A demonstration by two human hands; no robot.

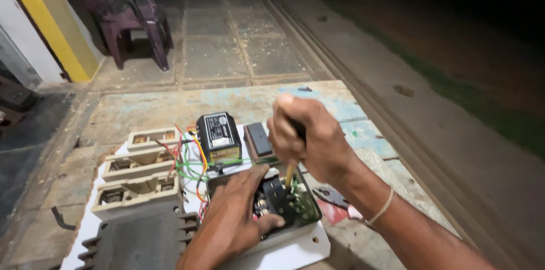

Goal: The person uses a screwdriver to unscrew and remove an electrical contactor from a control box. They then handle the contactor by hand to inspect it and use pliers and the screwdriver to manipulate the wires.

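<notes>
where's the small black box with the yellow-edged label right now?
In the head view, the small black box with the yellow-edged label sits centre-left on the white board, right of the beige ceramic fuse holders and left of the right hand.

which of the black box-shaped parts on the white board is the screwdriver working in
The open black switch unit nearest the person, steadied by the left hand; the labelled black box behind stands untouched.

Left hand [235,210] enters from bottom centre, palm down, fingers spread and curled, thumb stretched toward the right. Right hand [304,136] sits above and just right of it, closed in a fist, knuckles up, thumb on top. Right forearm runs to the lower right corner, thin band at wrist.
</notes>
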